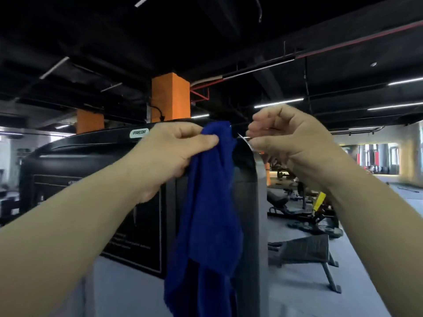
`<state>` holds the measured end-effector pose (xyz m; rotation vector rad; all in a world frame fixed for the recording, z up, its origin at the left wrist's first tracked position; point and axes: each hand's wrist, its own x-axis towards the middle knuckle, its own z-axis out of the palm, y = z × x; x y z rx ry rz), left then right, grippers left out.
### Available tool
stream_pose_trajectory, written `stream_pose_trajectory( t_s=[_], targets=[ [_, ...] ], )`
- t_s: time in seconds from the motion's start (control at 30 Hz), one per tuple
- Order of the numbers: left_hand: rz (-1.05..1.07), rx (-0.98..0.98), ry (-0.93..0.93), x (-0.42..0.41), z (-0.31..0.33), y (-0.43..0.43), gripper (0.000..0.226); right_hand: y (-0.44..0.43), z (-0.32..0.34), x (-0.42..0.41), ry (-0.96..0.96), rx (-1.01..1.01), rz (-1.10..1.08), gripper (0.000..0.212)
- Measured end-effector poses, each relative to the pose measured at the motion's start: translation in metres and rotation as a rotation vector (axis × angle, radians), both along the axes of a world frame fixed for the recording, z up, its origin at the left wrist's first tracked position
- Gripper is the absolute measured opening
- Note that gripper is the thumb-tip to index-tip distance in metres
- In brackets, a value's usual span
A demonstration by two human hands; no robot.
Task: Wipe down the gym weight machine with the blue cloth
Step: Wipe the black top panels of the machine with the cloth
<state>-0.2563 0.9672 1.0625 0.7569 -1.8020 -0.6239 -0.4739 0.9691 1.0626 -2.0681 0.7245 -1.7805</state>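
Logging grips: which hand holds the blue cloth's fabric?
The left hand, pinching the blue cloth at its top; the right hand pinches only a small white tab beside it.

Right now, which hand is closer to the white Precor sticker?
Left. The left hand grips the blue cloth just beside the sticker; the right hand pinches a small white tag farther away, past the cloth.

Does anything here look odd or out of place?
Nothing spilled or damaged. The blue cloth hangs bunched in the grip of the left hand before the weight machine, not spread on it; the right hand pinches a small white strip at its top edge.
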Motion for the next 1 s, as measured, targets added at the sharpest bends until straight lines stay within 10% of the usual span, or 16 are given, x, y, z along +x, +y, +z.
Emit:
stream_pose_trajectory(
  t_s=[0.17,0.33,0.53,1.0],
  targets=[
    [0.629,-0.445,-0.227,-0.038,0.010,-0.021,0.023,-0.064,-0.021,-0.026,0.024,0.046,-0.312,0.011],
    [0.855,-0.616,-0.447,-0.091,0.028,-0.037,0.021,-0.098,-0.054,-0.011,-0.140,0.008,-0.128,0.020],
    [0.876,-0.433,-0.912,-0.113,0.048,-0.026,0.036,-0.104,-0.069,-0.003,-0.195,-0.059,0.021,0.062],
    [0.820,-0.281,-1.315,-0.128,0.087,-0.038,0.031,-0.104,-0.079,-0.003,-0.148,-0.060,-0.037,0.059]
  ],
)
